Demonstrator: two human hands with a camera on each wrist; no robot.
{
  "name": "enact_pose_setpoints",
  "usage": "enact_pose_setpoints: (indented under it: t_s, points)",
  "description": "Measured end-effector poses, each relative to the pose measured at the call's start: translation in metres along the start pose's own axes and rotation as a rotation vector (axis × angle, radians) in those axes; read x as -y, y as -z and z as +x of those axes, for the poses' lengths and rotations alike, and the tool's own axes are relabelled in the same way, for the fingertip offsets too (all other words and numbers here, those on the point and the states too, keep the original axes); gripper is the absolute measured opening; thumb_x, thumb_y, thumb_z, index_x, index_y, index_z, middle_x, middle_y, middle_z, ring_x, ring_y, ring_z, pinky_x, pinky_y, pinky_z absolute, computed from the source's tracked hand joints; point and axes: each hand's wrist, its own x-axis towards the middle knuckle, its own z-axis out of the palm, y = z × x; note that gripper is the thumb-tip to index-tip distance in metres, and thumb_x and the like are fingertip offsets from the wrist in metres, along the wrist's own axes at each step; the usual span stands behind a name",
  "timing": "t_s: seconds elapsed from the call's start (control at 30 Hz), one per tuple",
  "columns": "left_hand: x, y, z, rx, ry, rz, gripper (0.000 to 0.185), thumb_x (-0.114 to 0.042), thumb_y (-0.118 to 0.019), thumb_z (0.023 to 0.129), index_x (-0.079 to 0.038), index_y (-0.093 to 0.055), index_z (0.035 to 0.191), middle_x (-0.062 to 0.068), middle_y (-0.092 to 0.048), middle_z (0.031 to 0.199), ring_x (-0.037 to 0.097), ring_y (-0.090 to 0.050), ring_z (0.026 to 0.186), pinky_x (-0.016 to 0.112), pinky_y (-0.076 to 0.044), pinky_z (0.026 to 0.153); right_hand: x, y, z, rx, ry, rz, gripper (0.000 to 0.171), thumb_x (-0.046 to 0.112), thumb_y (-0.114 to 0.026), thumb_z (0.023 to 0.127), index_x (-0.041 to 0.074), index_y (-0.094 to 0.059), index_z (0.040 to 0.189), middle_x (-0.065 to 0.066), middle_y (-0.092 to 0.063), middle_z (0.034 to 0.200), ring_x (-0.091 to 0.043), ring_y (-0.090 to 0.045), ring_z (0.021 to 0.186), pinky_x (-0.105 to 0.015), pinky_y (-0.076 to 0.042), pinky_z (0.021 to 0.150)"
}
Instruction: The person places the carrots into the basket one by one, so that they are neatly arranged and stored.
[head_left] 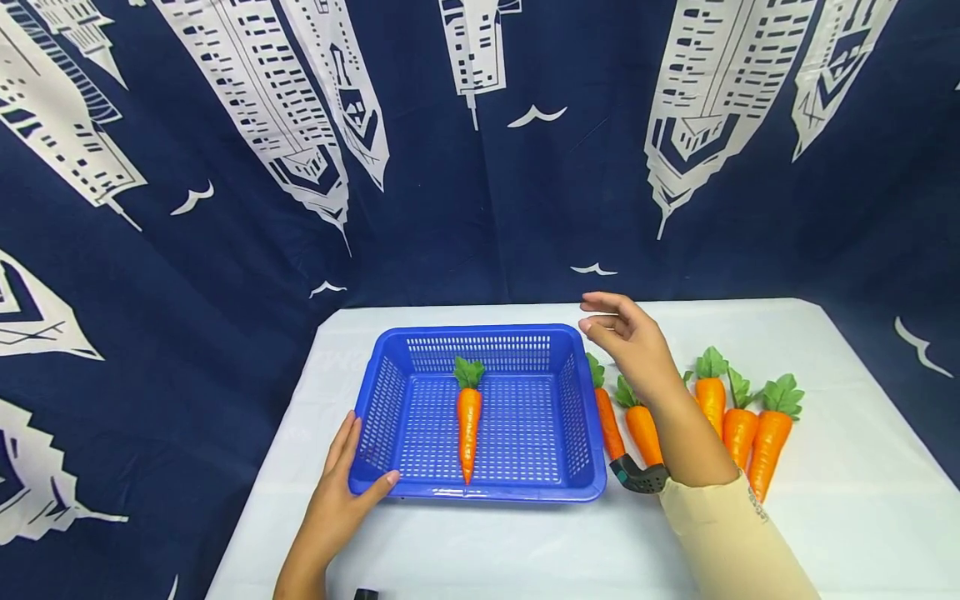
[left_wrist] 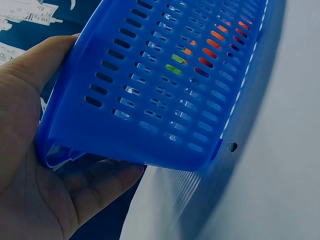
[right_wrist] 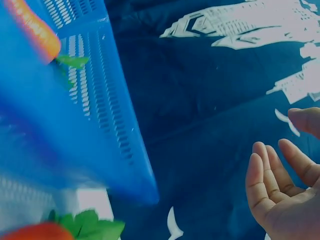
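Note:
A blue plastic basket [head_left: 480, 495] with slotted walls stands on the white table. One orange carrot [head_left: 468, 425] with a green leafy top lies inside it, tip toward the front. At the basket's front left corner my left hand [head_left: 337, 492] grips the rim, thumb over the front edge and fingers along the outer side; the left wrist view shows this hand [left_wrist: 35, 135] around the corner. Near the back right corner, my right hand [head_left: 628, 342] is raised with fingers loosely bent and nothing held. In the right wrist view the right hand [right_wrist: 287, 190] is apart from the basket.
Several more carrots [head_left: 768, 446] lie right of the basket, some partly hidden by my right forearm. A dark wrist strap [head_left: 637, 477] is on that forearm. Behind the white table [head_left: 525, 550] hangs a navy cloth [head_left: 480, 225] with white building prints.

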Motion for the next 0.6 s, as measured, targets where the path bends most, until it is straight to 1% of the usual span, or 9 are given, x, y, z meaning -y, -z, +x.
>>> enact_pose_setpoints:
  t_s: [0.13, 0.27, 0.33, 0.4, 0.47, 0.53, 0.6]
  points:
    - [0.001, -0.001, 0.000, -0.009, -0.004, -0.005, 0.101, -0.047, -0.076, 0.088, -0.024, -0.013, 0.164, -0.016, 0.001, 0.170, 0.036, -0.008, 0.159, 0.074, -0.018, 0.118, -0.010, 0.010, -0.006, -0.029, -0.042, 0.008, 0.051, 0.035, -0.065, 0.099, 0.014, -0.053, 0.144, -0.005, -0.060, 0.136, -0.002, -0.063, 0.112, -0.010, -0.051, 0.092]
    - [0.002, -0.001, 0.001, -0.017, -0.009, -0.007, 0.101, -0.045, -0.077, 0.088, -0.024, -0.013, 0.164, -0.016, 0.000, 0.170, 0.035, -0.008, 0.159, 0.073, -0.018, 0.118, -0.022, 0.018, -0.014, -0.042, -0.120, -0.016, 0.051, 0.038, -0.064, 0.099, 0.017, -0.052, 0.144, 0.005, -0.061, 0.131, 0.000, -0.062, 0.110, -0.011, -0.053, 0.087]
    - [0.002, -0.001, 0.001, -0.019, -0.010, -0.009, 0.101, -0.044, -0.077, 0.088, -0.024, -0.013, 0.164, -0.016, 0.000, 0.170, 0.035, -0.008, 0.159, 0.073, -0.017, 0.118, -0.029, 0.022, -0.018, -0.039, -0.152, -0.040, 0.051, 0.040, -0.063, 0.100, 0.019, -0.051, 0.145, 0.005, -0.061, 0.132, 0.003, -0.061, 0.109, -0.010, -0.052, 0.087]
    - [0.001, -0.001, 0.001, -0.019, -0.011, -0.011, 0.101, -0.044, -0.077, 0.088, -0.024, -0.013, 0.164, -0.016, 0.000, 0.170, 0.035, -0.008, 0.159, 0.073, -0.018, 0.118, -0.037, 0.024, -0.022, -0.029, -0.175, -0.067, 0.052, 0.042, -0.061, 0.100, 0.019, -0.050, 0.146, 0.002, -0.060, 0.136, 0.005, -0.060, 0.109, -0.010, -0.051, 0.089]
    - [0.001, -0.001, 0.001, -0.018, -0.011, -0.013, 0.100, -0.044, -0.077, 0.088, -0.024, -0.013, 0.164, -0.016, 0.000, 0.170, 0.035, -0.008, 0.159, 0.073, -0.018, 0.118, -0.044, 0.025, -0.025, -0.017, -0.185, -0.090, 0.053, 0.042, -0.060, 0.101, 0.018, -0.049, 0.147, -0.005, -0.059, 0.140, 0.004, -0.060, 0.110, -0.011, -0.050, 0.093]
    - [0.001, -0.001, 0.001, -0.016, -0.010, -0.016, 0.100, -0.044, -0.076, 0.089, -0.024, -0.013, 0.164, -0.016, 0.000, 0.170, 0.035, -0.008, 0.159, 0.073, -0.018, 0.118, -0.051, 0.025, -0.028, -0.008, -0.196, -0.109, 0.054, 0.041, -0.060, 0.101, 0.016, -0.048, 0.148, -0.009, -0.059, 0.142, 0.000, -0.062, 0.113, -0.014, -0.051, 0.096]
    - [0.000, -0.001, 0.000, -0.015, -0.009, -0.018, 0.100, -0.044, -0.076, 0.089, -0.024, -0.013, 0.164, -0.016, 0.000, 0.171, 0.036, -0.008, 0.159, 0.074, -0.017, 0.118, -0.057, 0.023, -0.031, -0.005, -0.217, -0.131, 0.053, 0.040, -0.060, 0.101, 0.017, -0.049, 0.148, -0.012, -0.060, 0.142, -0.008, -0.063, 0.117, -0.019, -0.052, 0.099]
